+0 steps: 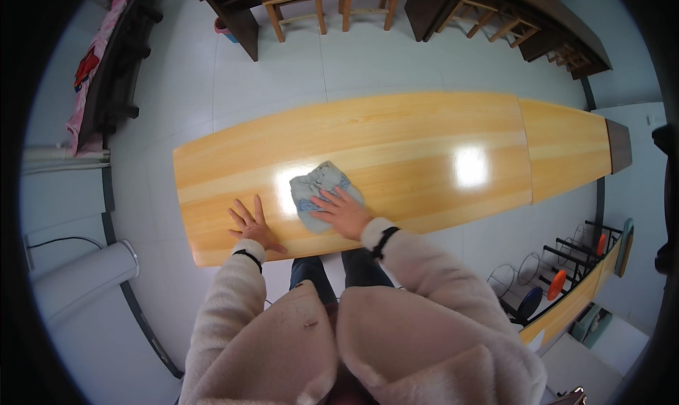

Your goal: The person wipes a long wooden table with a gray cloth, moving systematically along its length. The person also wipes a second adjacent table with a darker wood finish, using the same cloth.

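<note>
A crumpled grey-blue cloth [318, 185] lies on the glossy wood-grain table [414, 134], left of the table's middle. My right hand [342, 211] rests flat on the cloth's right part, palm down, fingers pointing left. Part of the cloth is hidden beneath the palm. To the left, my left hand [252, 229] leans on the bare tabletop near the front edge, its fingers spread and nothing in it. Black bands circle both cuffs of my pale fleece coat.
Wooden stools [297, 7] stand under dark desks [233, 17] across the floor. A dark rack [114, 71] with pink fabric is at the far left. At the right, stools with orange and blue seats [556, 285] stand by another wooden table [567, 310]. A white cylinder [101, 264] is at left.
</note>
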Demonstrator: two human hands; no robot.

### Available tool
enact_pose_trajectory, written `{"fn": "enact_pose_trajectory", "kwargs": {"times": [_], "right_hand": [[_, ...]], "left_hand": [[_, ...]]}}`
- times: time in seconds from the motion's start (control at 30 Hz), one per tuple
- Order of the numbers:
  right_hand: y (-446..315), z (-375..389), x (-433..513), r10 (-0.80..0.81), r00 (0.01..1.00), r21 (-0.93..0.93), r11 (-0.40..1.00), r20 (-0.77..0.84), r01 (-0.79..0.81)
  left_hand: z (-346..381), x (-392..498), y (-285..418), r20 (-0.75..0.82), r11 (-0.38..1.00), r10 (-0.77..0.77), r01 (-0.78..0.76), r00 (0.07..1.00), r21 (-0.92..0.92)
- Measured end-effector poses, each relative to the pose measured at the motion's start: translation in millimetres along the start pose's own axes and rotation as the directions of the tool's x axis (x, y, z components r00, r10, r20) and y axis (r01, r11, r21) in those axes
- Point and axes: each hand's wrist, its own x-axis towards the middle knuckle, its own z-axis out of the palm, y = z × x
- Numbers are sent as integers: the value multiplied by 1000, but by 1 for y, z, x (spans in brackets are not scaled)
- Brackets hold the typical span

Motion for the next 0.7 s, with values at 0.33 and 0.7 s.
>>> {"fn": "enact_pose_trajectory", "kwargs": {"times": [0.33, 0.7], "right_hand": [[117, -67, 39, 748, 548, -84, 561, -376, -823], [99, -56, -15, 291, 956, -108, 952, 42, -285]], "left_hand": [[-9, -1, 4, 15, 999, -43, 43, 999, 1], [1, 3, -6, -42, 999, 17, -19, 999, -39]]}}
